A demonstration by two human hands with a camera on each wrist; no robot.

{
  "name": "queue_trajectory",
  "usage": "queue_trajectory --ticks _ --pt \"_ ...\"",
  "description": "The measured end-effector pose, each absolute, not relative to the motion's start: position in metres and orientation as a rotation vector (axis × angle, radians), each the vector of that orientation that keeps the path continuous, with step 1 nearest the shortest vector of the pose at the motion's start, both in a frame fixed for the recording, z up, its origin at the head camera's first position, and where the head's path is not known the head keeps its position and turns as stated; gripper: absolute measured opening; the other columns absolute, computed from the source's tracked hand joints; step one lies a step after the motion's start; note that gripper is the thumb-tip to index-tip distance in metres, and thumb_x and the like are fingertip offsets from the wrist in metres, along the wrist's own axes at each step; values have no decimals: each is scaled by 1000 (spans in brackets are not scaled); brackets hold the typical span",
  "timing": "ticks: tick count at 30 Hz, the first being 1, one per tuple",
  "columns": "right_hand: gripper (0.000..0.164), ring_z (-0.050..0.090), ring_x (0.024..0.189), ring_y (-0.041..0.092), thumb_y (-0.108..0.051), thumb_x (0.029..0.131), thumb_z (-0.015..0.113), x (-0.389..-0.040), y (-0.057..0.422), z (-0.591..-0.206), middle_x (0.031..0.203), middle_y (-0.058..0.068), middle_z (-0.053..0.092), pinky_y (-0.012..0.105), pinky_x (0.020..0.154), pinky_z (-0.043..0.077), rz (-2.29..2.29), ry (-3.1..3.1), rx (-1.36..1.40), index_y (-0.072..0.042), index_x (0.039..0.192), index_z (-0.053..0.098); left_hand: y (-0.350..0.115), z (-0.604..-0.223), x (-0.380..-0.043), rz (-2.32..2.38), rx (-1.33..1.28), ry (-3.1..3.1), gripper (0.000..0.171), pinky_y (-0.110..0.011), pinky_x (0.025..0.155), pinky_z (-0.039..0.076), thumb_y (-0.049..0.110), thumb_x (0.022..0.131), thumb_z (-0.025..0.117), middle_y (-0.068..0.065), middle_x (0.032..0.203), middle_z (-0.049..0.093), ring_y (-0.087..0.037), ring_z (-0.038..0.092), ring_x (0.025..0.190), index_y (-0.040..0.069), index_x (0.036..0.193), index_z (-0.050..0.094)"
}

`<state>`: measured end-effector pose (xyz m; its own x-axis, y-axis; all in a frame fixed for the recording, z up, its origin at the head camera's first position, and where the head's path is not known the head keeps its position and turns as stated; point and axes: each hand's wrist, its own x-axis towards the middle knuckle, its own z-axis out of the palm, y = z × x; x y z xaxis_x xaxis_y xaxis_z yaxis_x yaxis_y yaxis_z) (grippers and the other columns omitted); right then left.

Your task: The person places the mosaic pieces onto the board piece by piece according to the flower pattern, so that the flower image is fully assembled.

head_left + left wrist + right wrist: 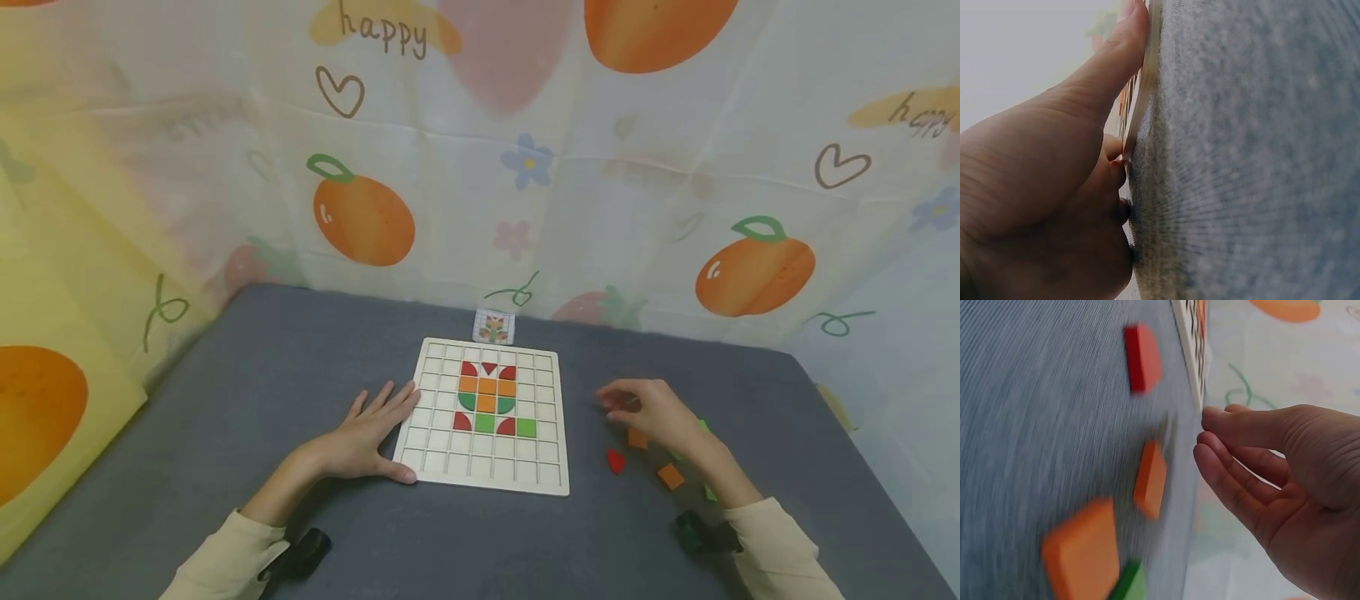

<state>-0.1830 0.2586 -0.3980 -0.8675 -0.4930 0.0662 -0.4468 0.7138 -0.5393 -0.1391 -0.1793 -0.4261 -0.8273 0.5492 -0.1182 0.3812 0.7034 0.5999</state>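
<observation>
A white square grid board lies on the table with red, orange and green tiles set in a flower-like pattern. My left hand rests at its left side, fingers spread, with fingertips on the left edge and the thumb at the near left corner. My right hand hovers to the right of the board, fingers loosely bent and nothing visible between thumb and fingertips. Below it lie a red piece, an orange square tile, another orange tile and a green piece.
A small pattern card stands at the board's far edge. More light green pieces lie partly hidden under the right forearm. A fruit-printed cloth hangs behind the dark grey table.
</observation>
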Motion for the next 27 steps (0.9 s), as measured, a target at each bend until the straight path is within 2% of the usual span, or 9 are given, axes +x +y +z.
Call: queue_trajectory --ticks 9,18,27 --pt "33 68 91 25 1 85 72 -180 305 -398 101 8 71 32 75 57 -833 2903 -675 -2 118 68 -180 -429 -140 831 740 2626 116 -64 111 -8 53 74 80 -18 163 9 -44 -3 148 1 156 17" --pt "33 69 86 21 -2 83 75 -178 355 -398 96 8 72 30 70 57 -774 2986 -528 1 115 68 -179 -425 -141 824 738 2626 115 -65 111 -7 50 74 81 -19 163 9 -45 -2 147 -1 155 18" --pt "40 68 97 31 -5 83 76 -165 379 -402 109 14 71 29 73 57 -783 2897 -563 2 121 66 -179 -424 -140 830 720 2614 115 -64 111 -9 51 74 81 -17 163 7 -44 -4 148 2 156 17"
